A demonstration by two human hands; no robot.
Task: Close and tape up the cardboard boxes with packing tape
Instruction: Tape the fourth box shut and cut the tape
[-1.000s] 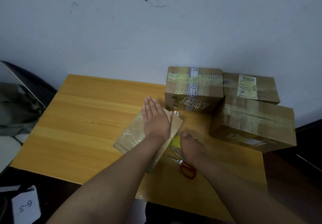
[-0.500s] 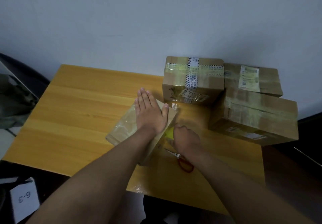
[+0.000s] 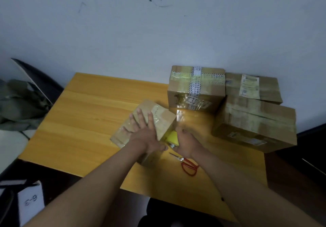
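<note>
The left hand [image 3: 143, 132] lies flat and open, palm down, fingers spread on the top of a small cardboard box [image 3: 146, 121]. The right hand [image 3: 185, 141] is curled closed around a yellow tape dispenser [image 3: 172, 136], pressed against the box's right side face. The small cardboard box sits near the middle of the wooden desk [image 3: 91, 113], its long axis running diagonally from the near left toward the far right corner, which points at the taped boxes behind. Its flaps are shut and shiny clear tape covers much of its top, so nothing inside shows. Just beside the right wrist, red-handled scissors [image 3: 187, 164] lie on the desk, blades pointing left. Farther back, against the wall, a taped box with striped tape [image 3: 195, 89] stands closed. To its right, a large sealed box [image 3: 255, 124] carries a flatter labelled box [image 3: 252, 87] on top. All stay shut, contents hidden.
</note>
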